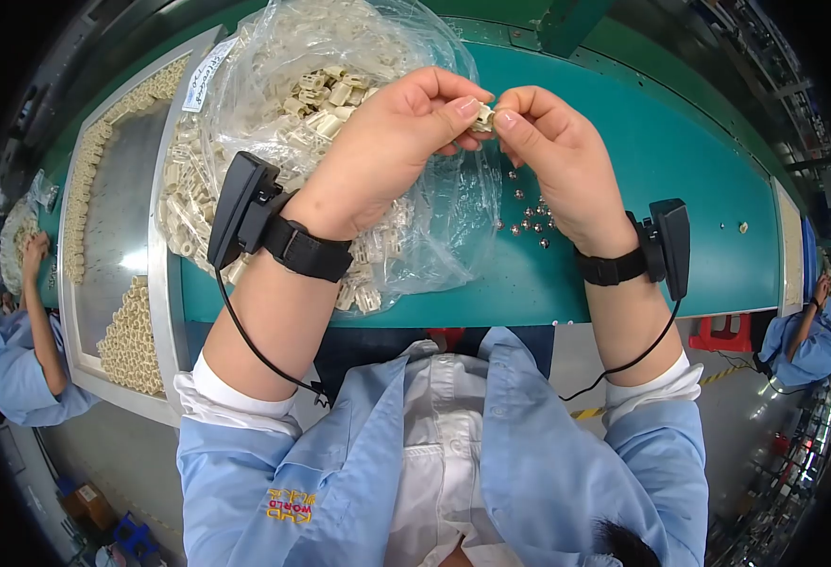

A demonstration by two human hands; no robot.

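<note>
Above the green bench my left hand (425, 115) pinches a small cream plastic part (482, 120) between thumb and fingers. My right hand (552, 142) is closed at the other side of the same part, its thumb and forefinger pressed together there. Its fingertips hide whether it also holds a ball. Just below the hands, several shiny steel balls (529, 224) lie scattered on the bench. A large clear plastic bag (444, 236) full of loose cream plastic parts (325, 99) spreads open beneath and left of my left forearm.
A metal-framed tray (158, 236) with rows of cream parts stands at the left. The green bench (689, 180) runs to the right, with one small part (743, 228) on it. Co-workers in blue (33, 364) sit at both sides. Behind the bench's right side is a red stool (720, 333).
</note>
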